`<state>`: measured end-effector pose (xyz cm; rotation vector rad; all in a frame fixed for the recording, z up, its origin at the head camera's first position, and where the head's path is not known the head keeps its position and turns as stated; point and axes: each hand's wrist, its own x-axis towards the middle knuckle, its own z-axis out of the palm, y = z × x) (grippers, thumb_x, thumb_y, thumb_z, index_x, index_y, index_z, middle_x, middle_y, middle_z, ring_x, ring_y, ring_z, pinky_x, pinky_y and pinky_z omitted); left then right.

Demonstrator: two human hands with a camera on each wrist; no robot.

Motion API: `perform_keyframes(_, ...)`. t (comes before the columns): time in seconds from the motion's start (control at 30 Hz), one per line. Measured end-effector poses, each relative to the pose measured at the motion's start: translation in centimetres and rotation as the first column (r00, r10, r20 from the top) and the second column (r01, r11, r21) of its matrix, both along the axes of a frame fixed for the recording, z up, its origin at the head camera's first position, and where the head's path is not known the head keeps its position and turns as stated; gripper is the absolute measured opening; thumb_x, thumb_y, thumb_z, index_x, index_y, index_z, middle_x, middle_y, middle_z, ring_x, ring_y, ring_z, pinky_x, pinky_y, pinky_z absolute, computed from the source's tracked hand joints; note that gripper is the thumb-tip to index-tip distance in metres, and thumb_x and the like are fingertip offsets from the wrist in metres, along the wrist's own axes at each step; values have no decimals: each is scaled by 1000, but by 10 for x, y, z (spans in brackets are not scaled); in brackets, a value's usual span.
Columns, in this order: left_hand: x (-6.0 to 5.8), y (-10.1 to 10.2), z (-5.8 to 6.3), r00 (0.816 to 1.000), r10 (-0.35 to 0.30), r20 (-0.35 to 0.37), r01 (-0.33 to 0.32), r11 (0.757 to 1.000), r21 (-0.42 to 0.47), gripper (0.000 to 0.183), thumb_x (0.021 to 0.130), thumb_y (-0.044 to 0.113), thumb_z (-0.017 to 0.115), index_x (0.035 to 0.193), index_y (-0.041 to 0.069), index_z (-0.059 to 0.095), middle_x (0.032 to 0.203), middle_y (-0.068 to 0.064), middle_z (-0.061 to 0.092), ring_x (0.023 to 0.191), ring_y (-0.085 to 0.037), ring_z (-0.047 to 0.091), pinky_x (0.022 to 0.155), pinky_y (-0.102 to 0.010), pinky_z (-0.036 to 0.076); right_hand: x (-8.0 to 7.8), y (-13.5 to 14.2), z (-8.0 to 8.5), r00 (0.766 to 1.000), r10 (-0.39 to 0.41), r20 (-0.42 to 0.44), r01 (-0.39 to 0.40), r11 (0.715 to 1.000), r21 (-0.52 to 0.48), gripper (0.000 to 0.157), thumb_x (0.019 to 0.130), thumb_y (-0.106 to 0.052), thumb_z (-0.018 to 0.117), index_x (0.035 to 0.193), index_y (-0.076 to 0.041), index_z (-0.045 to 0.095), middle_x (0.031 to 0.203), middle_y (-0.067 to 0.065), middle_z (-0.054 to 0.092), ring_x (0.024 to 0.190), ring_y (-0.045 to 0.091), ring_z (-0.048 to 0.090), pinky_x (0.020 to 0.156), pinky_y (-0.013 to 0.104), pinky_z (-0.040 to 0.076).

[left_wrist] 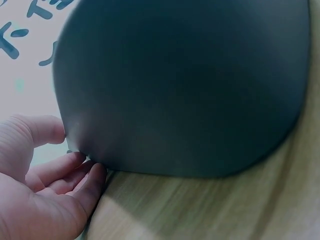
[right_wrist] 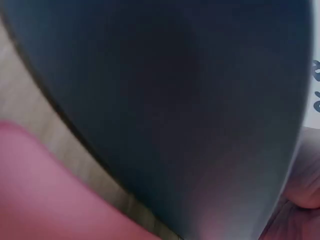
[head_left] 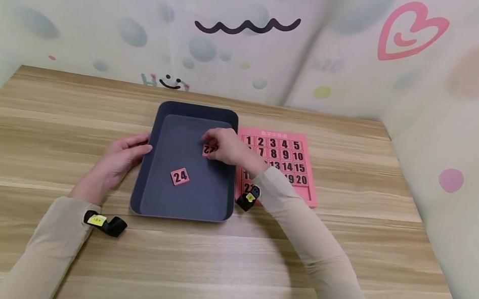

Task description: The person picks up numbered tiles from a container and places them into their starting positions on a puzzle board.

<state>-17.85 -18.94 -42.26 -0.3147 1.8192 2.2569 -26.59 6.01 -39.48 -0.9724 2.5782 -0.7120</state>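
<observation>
A dark grey tray (head_left: 163, 200) stands on the wooden table. At its left rim is my left hand (head_left: 121, 156), thumb on the rim and fingers against the outer wall; the left wrist view shows this hand (left_wrist: 50, 185) close up. Inside the tray my right hand (head_left: 228, 147) pinches a pink number tile (head_left: 206, 150), partly covered by the fingers; its digits look like an upside-down 22. Another pink tile (head_left: 180, 176), marked 24, lies tilted on the tray floor. The tray's outer wall (right_wrist: 175, 100) fills the right wrist view, hiding the right fingertips there.
Right of the tray lies a pink number board (head_left: 312, 195) with rows of numbered tiles, partly covered by my right forearm. The wooden table (head_left: 186, 269) reaches back to a printed wall (head_left: 249, 79). Black wrist cameras are strapped to both wrists.
</observation>
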Motion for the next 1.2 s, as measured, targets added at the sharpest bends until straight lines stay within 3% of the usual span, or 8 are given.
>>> perform_keyframes(0.4,1,0,0,1000,2,-11,-2,1000,17,66,90,9,62,143,-7,26,116,8,56,96,4,55,84,-11,43,6,-1,-3,999,30,-44,-30,1000,9,33,82,-9,71,113,-1,64,103,11,64,87,17,59,75,26,50)
perform_keyframes(0.8,0,0,-1,1000,3,-22,-3,1000,-1,64,90,8,61,142,-9,27,113,7,57,95,3,56,83,-11,44,9,2,1,992,90,-92,-83,994,73,39,81,-11,73,117,0,61,112,12,62,98,21,56,84,29,48)
perform_keyframes(0.93,0,0,0,1000,-2,-14,2,1000,-6,63,91,8,60,143,-8,28,128,0,54,97,3,55,84,-11,43,10,2,1,991,100,-89,-93,992,81,38,83,-10,70,118,0,61,114,13,62,100,21,56,85,30,48)
perform_keyframes(1.03,0,1,1,1000,-6,0,6,1000,-16,63,92,8,59,143,-6,27,144,-8,40,99,3,54,85,-11,43,12,4,3,990,104,-93,-98,993,64,37,84,-9,69,119,0,61,114,12,62,100,21,56,86,29,48)
perform_keyframes(1.1,0,1,1,1000,-7,5,8,1000,-19,63,92,8,59,144,-6,27,147,-10,37,100,4,53,85,-11,43,14,7,6,990,99,-102,-96,995,41,37,84,-10,69,118,0,61,113,12,62,100,20,56,85,29,48)
perform_keyframes(1.2,0,1,0,1000,-6,4,6,1000,-12,64,91,9,61,144,-6,27,140,-5,44,100,3,53,85,-11,42,17,14,12,990,82,-110,-83,997,-4,36,84,-10,69,118,1,61,111,12,62,99,20,57,85,28,48)
